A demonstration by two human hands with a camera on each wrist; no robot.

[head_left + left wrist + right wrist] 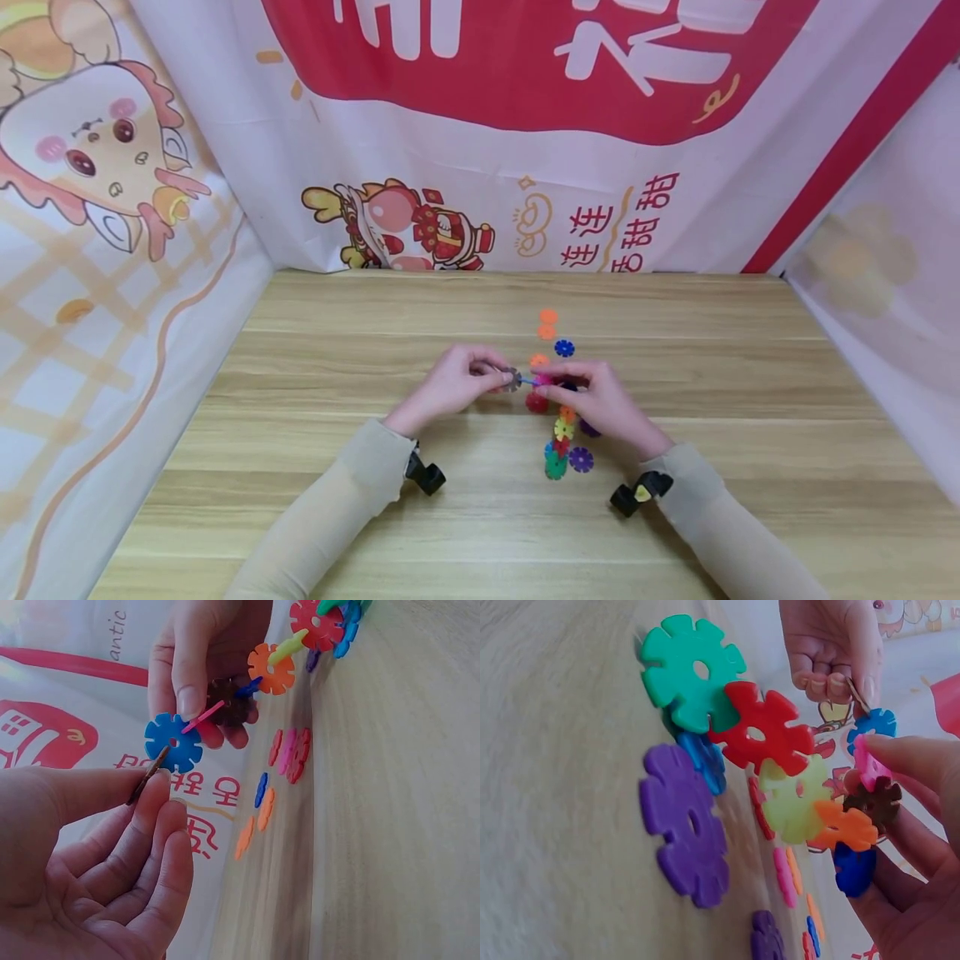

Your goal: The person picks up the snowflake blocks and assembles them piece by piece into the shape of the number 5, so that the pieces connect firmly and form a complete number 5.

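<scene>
My left hand (459, 383) pinches a brown notched disc (147, 777) between thumb and index finger. That disc's edge meets a notch of a blue disc (186, 754), and whether it is pushed fully in I cannot tell. With its thumb and fingers my right hand (600, 402) grips a chain of linked discs at the pink disc (870, 765) next to the blue one. Further along the chain come another brown disc (877, 804), a dark blue disc (855, 870), an orange disc (846, 826), a yellow disc (787, 806), a red disc (776, 727) and a green disc (679, 671).
Loose discs lie on the wooden table (360, 333): two orange discs (548, 317) and a dark blue one (565, 348) beyond the hands, and a purple disc (581, 459) beside the chain's near end. Printed cloth (450, 150) hangs behind the table.
</scene>
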